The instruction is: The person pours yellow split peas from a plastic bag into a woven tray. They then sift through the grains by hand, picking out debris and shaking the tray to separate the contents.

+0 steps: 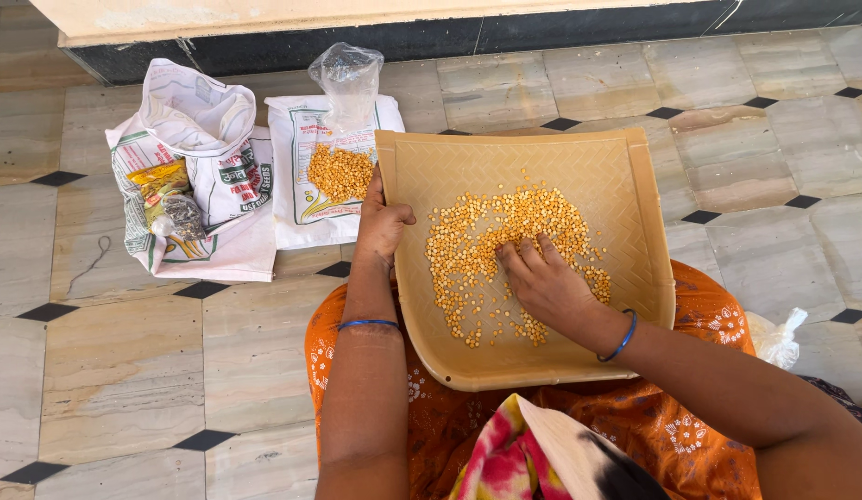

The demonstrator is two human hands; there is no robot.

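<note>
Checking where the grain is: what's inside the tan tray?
Yellow split lentils lie loose in the tray. The right hand rests on them, hiding some beneath.

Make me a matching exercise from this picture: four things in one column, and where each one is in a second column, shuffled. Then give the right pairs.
Things
1. left hand
2. right hand
3. clear plastic bag of yellow split lentils
4. small white plastic bag

Places
A. on the floor tiles at the right of the lap
B. on the printed white sack beyond the tray
C. gripping the left rim of the tan winnowing tray
D. fingers down in the lentils inside the tray

Pairs: 1-C, 2-D, 3-B, 4-A
</note>
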